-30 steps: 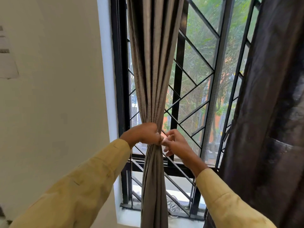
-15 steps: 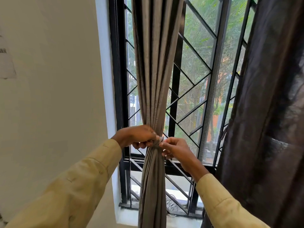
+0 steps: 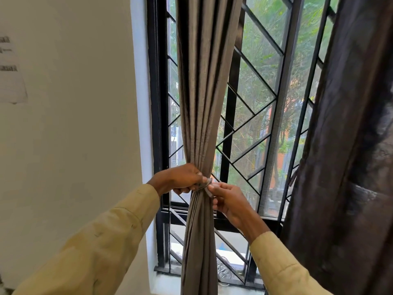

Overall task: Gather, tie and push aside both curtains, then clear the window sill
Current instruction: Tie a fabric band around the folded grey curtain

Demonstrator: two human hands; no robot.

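The grey-brown left curtain hangs gathered into a narrow bunch in front of the window. A thin tie band wraps its waist. My left hand grips the bunch and the band from the left. My right hand pinches the band's loose end just right of the bunch. The dark brown right curtain hangs loose along the right side. The white window sill shows at the bottom, partly hidden by the curtain.
A black metal window grille with diagonal bars stands behind the curtains. A cream wall fills the left, with a paper sheet stuck on it. Something small lies on the sill behind the bars.
Both hands have stayed at the curtain's waist. My right hand has drawn slightly away to the right, pulling out the band's end. The camera has shifted a little.
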